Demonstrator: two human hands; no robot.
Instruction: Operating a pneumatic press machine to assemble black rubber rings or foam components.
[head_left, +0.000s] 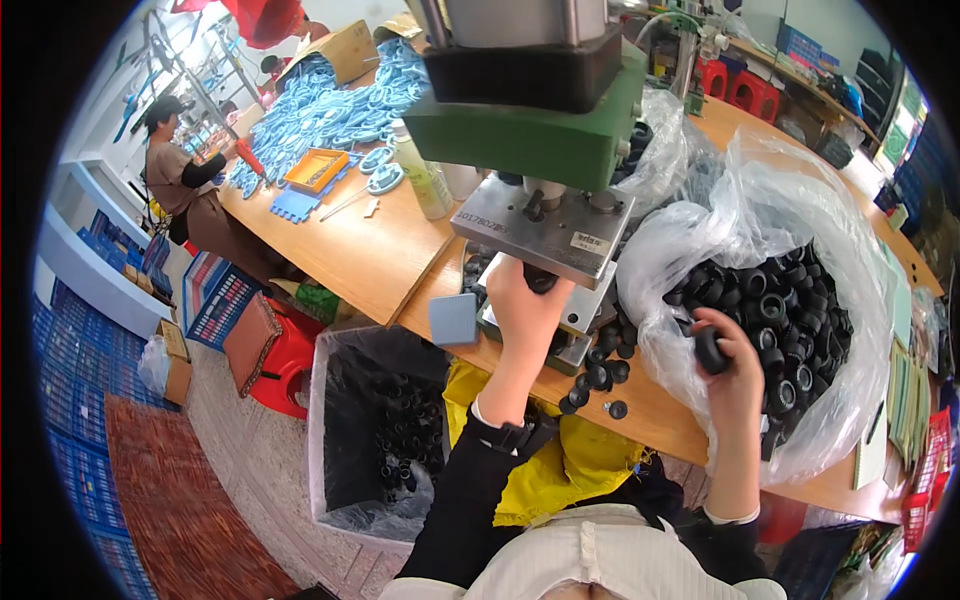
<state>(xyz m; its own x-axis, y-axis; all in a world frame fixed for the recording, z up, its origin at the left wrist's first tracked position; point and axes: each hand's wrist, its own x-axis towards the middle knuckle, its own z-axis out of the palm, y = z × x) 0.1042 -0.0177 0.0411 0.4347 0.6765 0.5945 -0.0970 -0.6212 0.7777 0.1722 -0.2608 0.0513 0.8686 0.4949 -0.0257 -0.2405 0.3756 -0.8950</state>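
Note:
My left hand (523,305) is closed around a dark round piece (540,279), which looks like a small black wheel, between the upper steel plate (545,228) and lower block of a green press (520,135). The fingers partly hide it. My right hand (738,365) grips another small black wheel (711,351) at the left edge of an open clear plastic bag (672,318). Many black wheels (772,308) fill that bag. Several loose small black parts (598,376) lie on the table between the press and my right hand.
A lined bin (330,450) holding black parts stands on the floor left of my arm. Yellow cloth (575,470) hangs at the table's front edge. A blue-grey square pad (453,320) lies beside the press. Light-blue parts (330,110) pile up farther back, near another person (185,185).

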